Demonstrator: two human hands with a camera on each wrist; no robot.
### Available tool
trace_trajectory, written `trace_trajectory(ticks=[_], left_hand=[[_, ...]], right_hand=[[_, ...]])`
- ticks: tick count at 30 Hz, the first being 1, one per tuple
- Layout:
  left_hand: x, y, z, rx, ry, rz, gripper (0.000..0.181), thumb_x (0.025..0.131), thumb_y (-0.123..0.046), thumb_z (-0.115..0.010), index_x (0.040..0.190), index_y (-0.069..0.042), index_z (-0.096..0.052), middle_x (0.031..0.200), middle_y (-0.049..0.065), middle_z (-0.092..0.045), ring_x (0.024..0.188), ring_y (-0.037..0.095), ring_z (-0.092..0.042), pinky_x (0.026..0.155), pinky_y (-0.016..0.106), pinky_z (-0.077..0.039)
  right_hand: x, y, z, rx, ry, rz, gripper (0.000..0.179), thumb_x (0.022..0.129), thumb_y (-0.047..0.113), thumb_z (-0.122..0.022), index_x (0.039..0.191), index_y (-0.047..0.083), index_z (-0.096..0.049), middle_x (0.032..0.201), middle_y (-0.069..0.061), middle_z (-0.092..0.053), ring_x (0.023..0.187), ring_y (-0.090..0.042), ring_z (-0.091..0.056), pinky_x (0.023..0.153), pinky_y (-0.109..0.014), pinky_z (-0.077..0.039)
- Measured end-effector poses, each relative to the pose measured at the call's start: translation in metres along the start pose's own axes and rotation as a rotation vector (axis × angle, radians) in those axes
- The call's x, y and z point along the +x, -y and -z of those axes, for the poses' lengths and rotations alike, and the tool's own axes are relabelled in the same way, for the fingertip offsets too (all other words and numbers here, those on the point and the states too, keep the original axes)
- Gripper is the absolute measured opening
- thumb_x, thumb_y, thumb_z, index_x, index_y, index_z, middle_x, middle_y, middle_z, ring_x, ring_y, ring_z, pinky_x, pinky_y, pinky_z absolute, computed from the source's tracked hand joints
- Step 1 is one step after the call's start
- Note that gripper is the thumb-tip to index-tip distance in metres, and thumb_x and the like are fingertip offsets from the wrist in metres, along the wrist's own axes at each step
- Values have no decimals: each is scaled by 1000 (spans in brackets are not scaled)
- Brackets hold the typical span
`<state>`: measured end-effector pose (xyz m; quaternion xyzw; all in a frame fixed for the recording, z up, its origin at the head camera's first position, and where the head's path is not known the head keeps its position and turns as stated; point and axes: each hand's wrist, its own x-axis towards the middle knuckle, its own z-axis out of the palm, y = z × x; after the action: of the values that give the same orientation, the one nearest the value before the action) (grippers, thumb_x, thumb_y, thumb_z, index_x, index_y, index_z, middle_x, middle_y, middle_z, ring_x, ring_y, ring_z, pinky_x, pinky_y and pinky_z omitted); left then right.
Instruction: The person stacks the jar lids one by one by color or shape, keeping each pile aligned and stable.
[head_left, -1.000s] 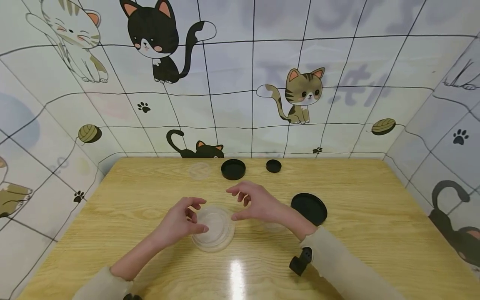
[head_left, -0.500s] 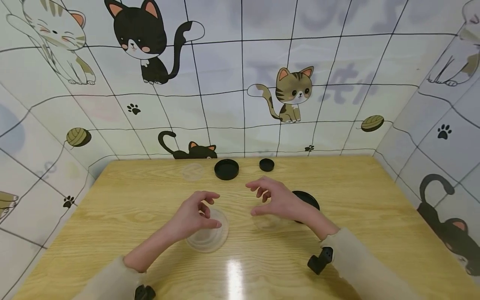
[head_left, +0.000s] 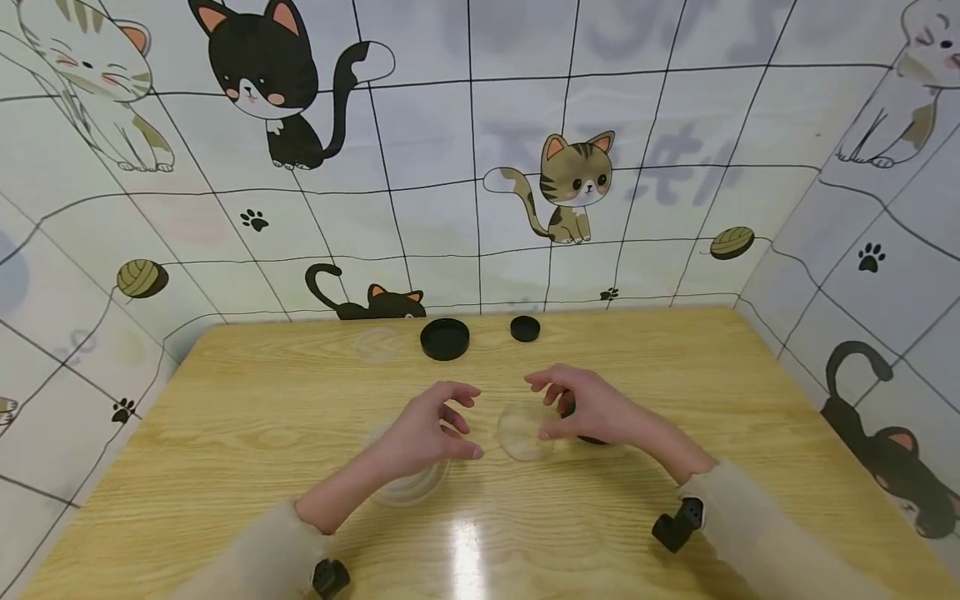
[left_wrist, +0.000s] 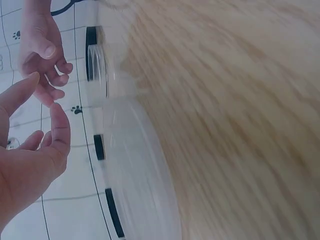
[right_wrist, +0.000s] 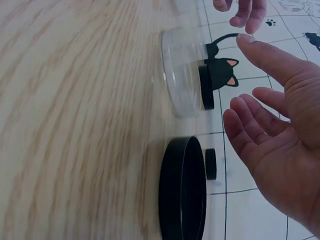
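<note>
My left hand (head_left: 431, 429) hovers over a large clear round container (head_left: 411, 493), partly hiding it. Its thumb and fingers are bent apart with nothing between them. To the right, a smaller clear round dish (head_left: 519, 432) lies between the two hands. My right hand (head_left: 596, 408) is above that dish's right side, fingers loosely curved and holding nothing. Behind the right hand a large black round lid (head_left: 592, 440) is mostly hidden. In the right wrist view, this black lid (right_wrist: 171, 195) stays below the hand, and the clear dish (right_wrist: 174, 70) shows low walls. Neither hand touches anything.
Along the table's back edge lie a medium black lid (head_left: 445, 339), a small black lid (head_left: 525, 328) and a faint clear disc (head_left: 376, 344). A cat-patterned cloth wall (head_left: 435, 225) rises behind the wooden table (head_left: 262, 450) and at both sides.
Both hands have moved right, from around the large clear container to around the smaller clear dish. The head view has turned slightly right. Nothing has been picked up.
</note>
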<state>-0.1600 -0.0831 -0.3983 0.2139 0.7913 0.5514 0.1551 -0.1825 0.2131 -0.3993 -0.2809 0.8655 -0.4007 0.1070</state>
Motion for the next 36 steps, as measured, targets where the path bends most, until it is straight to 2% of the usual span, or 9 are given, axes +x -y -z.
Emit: trace_trajectory(ticks=[5, 9, 17, 25, 36], left_hand=[[8, 0, -13, 14, 10, 14, 74, 78, -2, -89, 142, 1, -53, 130, 21, -52, 96, 25, -62, 78, 30, -58], [14, 1, -24, 15, -1, 35, 79, 76, -3, -90, 144, 1, -49, 129, 20, -53, 94, 22, -62, 76, 30, -57], [22, 7, -41, 8, -53, 71, 83, 72, -1, -91, 143, 3, -47, 126, 20, -55, 91, 21, -63, 68, 30, -55], [23, 11, -47, 35, -66, 96, 82, 73, -1, -91, 142, 3, -47, 127, 19, -54, 89, 22, -62, 68, 30, -53], [22, 13, -49, 61, -66, 104, 82, 73, 0, -91, 142, 5, -46, 126, 18, -53, 85, 21, -62, 68, 28, -53]], right_hand=[[-7, -7, 2, -41, -25, -16, 71, 83, 17, -89, 142, -2, -55, 131, -20, -59, 103, -31, -63, 90, -44, -53], [-10, -11, 4, -35, -34, -16, 72, 81, 14, -89, 142, -3, -55, 132, -20, -59, 108, -32, -62, 96, -48, -52], [-14, -12, 2, -20, 13, -39, 73, 81, 12, -89, 142, -4, -54, 133, -19, -59, 110, -31, -63, 96, -47, -51], [-12, -9, -3, -40, 35, -91, 74, 80, 14, -90, 142, -4, -53, 134, -18, -59, 109, -28, -63, 94, -42, -53], [-14, -8, -10, -86, 11, -66, 72, 80, 11, -90, 140, -7, -54, 126, -17, -59, 108, -30, -66, 91, -42, -55]])
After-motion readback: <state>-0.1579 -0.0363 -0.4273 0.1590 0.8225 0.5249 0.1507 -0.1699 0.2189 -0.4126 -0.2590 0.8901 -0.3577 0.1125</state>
